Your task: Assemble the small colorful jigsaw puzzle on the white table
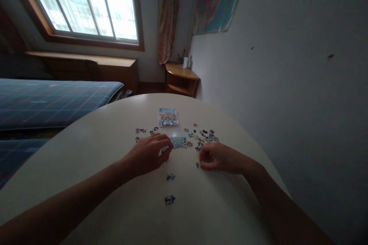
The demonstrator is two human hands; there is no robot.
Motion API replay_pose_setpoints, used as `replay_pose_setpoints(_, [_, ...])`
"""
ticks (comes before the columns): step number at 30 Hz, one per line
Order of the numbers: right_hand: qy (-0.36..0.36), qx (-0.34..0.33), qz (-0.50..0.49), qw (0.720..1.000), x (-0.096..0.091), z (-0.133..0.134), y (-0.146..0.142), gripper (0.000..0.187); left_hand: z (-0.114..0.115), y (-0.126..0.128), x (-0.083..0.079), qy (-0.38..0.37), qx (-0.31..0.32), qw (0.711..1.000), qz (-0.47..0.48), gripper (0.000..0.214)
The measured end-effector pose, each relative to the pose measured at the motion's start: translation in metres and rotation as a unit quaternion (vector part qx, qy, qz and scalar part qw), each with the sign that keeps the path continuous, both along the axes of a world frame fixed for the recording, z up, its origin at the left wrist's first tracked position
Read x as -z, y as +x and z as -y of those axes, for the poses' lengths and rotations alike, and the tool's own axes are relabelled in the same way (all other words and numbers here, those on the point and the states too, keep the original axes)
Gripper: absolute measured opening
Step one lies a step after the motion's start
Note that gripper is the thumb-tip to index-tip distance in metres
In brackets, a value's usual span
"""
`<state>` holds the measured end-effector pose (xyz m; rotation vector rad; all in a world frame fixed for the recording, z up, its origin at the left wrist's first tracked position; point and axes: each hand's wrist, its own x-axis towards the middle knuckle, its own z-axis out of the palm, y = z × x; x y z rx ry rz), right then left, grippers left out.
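Note:
On a round white table [115, 183] lies a small, partly joined block of jigsaw pieces [178, 142]. My left hand [149, 154] rests on the table with its fingers curled over the block's left edge. My right hand [220, 157] is closed in a pinch on a small puzzle piece [197, 165] at the table surface. Several loose pieces [202, 136] lie scattered just beyond my right hand. Two small joined clusters [170, 188] sit nearer to me. A printed picture card [167, 116] lies flat farther back.
A few more loose pieces [140, 131] lie left of the block. A grey wall [287, 84] runs close along the table's right side. A bed with a blue checked cover [51, 101] stands to the left, a wooden corner shelf [181, 78] and window behind.

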<state>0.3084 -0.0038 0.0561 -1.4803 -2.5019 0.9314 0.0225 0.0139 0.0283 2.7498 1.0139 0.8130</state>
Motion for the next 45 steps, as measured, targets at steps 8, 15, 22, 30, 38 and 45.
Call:
replay_pose_setpoints(8, [-0.014,-0.023,-0.034,0.999,0.006,0.008,-0.015,0.010,0.027,-0.016,0.028,0.018,0.012,0.998,0.067,0.015])
replay_pose_setpoints(15, [0.006,-0.062,-0.062,0.996,0.008,0.007,-0.023,0.014,0.027,-0.013,0.027,0.030,0.104,0.994,0.030,0.011])
replay_pose_setpoints(22, [0.041,-0.025,-0.140,0.989,0.024,0.008,-0.037,0.025,0.031,-0.012,0.028,0.013,0.132,0.991,0.015,0.012])
replay_pose_setpoints(30, [-0.002,0.004,-0.142,0.990,0.018,0.005,-0.035,0.019,0.033,-0.014,0.026,-0.004,0.157,0.988,0.000,0.008])
replay_pose_setpoints(38, [-0.021,-0.017,-0.070,0.997,0.014,0.001,-0.020,0.020,0.032,-0.014,0.031,-0.002,0.158,0.987,0.003,0.008])
replay_pose_setpoints(45, [0.014,-0.069,-0.041,0.997,0.014,0.000,-0.019,0.022,0.030,-0.010,0.034,-0.078,0.133,0.987,0.040,0.003])
